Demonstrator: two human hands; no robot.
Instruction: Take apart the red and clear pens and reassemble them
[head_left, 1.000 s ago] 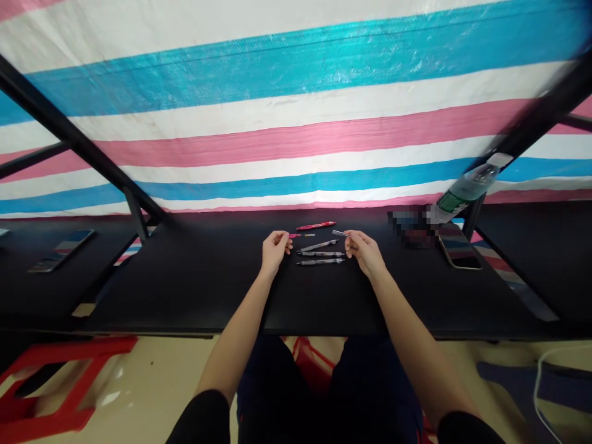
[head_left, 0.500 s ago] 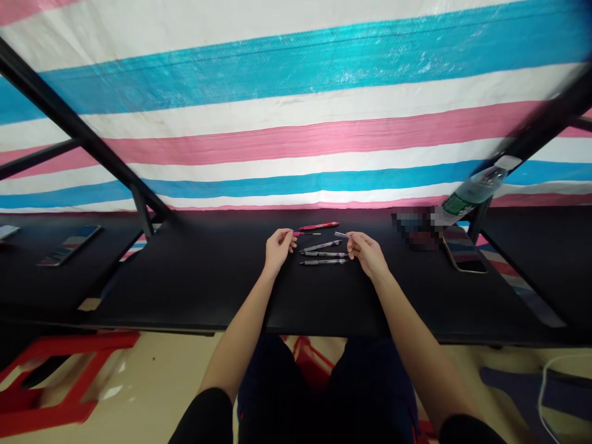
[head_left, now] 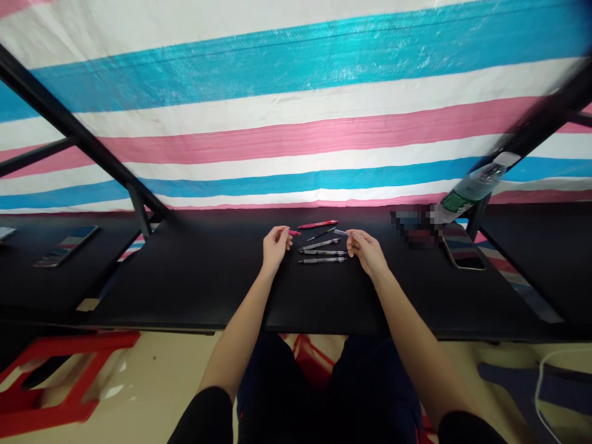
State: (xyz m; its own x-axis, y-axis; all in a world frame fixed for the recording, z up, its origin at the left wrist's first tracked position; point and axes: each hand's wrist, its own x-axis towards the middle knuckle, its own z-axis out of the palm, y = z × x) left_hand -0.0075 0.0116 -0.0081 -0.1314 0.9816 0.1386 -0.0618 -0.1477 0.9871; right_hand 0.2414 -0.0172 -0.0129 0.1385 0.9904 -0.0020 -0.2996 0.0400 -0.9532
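My left hand [head_left: 276, 248] pinches the red grip part of a pen [head_left: 294, 232], its end pointing right. Between thumb and fingers of my right hand [head_left: 367, 251] is a clear pen barrel [head_left: 341, 232], aimed left. A thin dark pen refill [head_left: 320, 234] lies slanted between the two hands, its right end close to the clear barrel. Just beyond it rests a red pen [head_left: 318, 224]. Nearer to me are three grey-and-clear pens, an upper slanted one [head_left: 320, 245], a middle one [head_left: 322, 252] and a lower one [head_left: 322, 261].
On the black table [head_left: 198, 271], a phone [head_left: 463, 246] lies at the right beside a leaning water bottle [head_left: 469, 192] and a blurred-out patch. Another phone [head_left: 67, 246] is on the left table. Black metal bars slope up at both sides before a striped sheet [head_left: 296, 145].
The refill, which stuck out of the red part in my left hand, is now apart from it and lies on the table. Both hands have barely moved.
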